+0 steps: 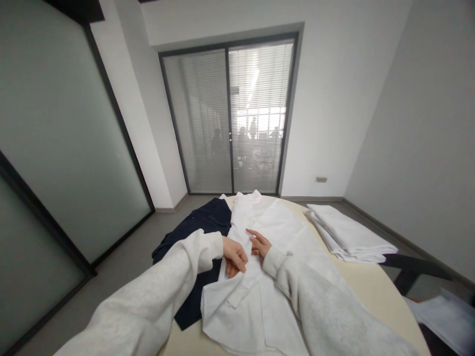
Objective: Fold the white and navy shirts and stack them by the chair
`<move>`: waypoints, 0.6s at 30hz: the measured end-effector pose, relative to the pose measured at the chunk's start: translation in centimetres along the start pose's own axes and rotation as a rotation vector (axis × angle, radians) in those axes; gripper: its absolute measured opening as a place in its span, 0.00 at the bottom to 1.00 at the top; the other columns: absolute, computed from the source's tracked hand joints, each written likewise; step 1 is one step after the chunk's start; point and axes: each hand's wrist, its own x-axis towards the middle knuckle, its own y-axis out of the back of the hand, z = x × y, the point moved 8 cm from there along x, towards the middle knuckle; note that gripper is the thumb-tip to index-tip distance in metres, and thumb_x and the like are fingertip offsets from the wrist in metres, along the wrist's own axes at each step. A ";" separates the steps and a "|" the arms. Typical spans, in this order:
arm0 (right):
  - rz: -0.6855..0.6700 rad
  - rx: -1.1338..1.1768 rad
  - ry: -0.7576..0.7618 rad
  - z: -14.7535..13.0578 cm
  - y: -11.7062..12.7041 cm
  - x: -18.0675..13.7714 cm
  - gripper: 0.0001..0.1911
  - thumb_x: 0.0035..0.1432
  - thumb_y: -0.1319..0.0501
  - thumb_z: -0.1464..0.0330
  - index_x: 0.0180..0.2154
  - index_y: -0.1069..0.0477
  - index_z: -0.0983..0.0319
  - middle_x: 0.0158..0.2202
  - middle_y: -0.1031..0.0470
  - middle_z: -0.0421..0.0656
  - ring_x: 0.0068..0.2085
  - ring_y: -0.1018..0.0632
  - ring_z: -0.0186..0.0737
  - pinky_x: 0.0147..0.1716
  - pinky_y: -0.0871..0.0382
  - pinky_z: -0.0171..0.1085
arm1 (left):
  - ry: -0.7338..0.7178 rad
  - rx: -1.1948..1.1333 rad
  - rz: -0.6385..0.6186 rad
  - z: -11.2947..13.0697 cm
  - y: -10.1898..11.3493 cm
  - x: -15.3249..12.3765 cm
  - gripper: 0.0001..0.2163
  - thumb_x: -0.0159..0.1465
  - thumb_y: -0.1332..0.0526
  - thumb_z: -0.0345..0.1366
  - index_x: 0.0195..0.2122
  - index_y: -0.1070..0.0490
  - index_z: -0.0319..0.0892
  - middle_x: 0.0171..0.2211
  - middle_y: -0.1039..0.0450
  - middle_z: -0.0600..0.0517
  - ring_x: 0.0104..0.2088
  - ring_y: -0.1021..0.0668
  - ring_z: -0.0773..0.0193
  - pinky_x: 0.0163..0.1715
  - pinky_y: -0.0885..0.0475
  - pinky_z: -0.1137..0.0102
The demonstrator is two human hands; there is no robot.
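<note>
A white shirt [282, 232] is spread over the table, its collar at the far edge and the near part of its front raised in folds. My left hand [234, 257] is closed, its curled fingers on the raised front edge of the shirt; the fingertips are partly hidden. Just to its right, my right hand [260, 243] is over the shirt front, the index finger stretched out and the others loosely bent. Nothing shows in the right hand. Beside the shirt, under my left forearm, lies a dark navy garment [204, 217].
A stack of folded white cloth [351, 232] sits at the right edge of the pale round table [386, 291]. Past that edge are a black chair part [415, 264] and more white cloth [445, 316]. Glass doors with blinds [230, 123] stand ahead, a frosted panel [63, 123] at left.
</note>
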 end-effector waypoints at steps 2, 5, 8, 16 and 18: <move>0.035 -0.090 -0.021 0.1 0.5 0.2 0.20 0.46 0.40 0.55 0.38 0.30 0.63 0.19 0.35 0.35 0.17 0.35 0.27 0.16 0.40 0.30 | -0.087 -0.041 -0.012 1.0 -0.7 2.0 0.16 0.50 0.34 0.47 0.23 0.34 0.39 0.22 0.25 0.51 0.25 0.22 0.61 0.26 0.26 0.68; 0.132 -0.238 -0.060 0.4 1.7 0.3 0.14 0.45 0.41 0.61 0.31 0.29 0.65 0.14 0.40 0.33 0.15 0.40 0.26 0.15 0.46 0.29 | -0.094 -0.043 -0.222 1.4 -2.7 3.2 0.18 0.55 0.39 0.49 0.34 0.30 0.37 0.31 0.24 0.46 0.34 0.21 0.56 0.31 0.25 0.64; 0.152 -0.422 -0.053 0.3 2.2 0.5 0.15 0.42 0.40 0.69 0.36 0.29 0.66 0.12 0.43 0.31 0.16 0.40 0.28 0.17 0.44 0.30 | -0.130 -0.021 -0.145 1.9 -0.8 2.4 0.20 0.58 0.43 0.50 0.38 0.30 0.35 0.32 0.24 0.44 0.34 0.21 0.57 0.31 0.26 0.65; 0.158 -0.964 0.022 -1.9 2.7 0.3 0.20 0.42 0.45 0.78 0.39 0.27 0.63 0.27 0.32 0.39 0.29 0.32 0.34 0.35 0.36 0.34 | 0.041 0.095 1.387 -3.0 15.2 -6.6 0.10 0.59 0.43 0.41 0.32 0.31 0.37 0.25 0.26 0.50 0.21 0.24 0.69 0.20 0.33 0.77; 0.154 -1.085 0.045 -3.2 2.0 -0.3 0.21 0.42 0.43 0.78 0.41 0.28 0.63 0.33 0.32 0.43 0.32 0.31 0.36 0.38 0.37 0.36 | 0.105 0.091 1.392 -5.0 15.9 -6.4 0.11 0.57 0.41 0.42 0.28 0.31 0.37 0.20 0.27 0.51 0.19 0.25 0.68 0.17 0.35 0.77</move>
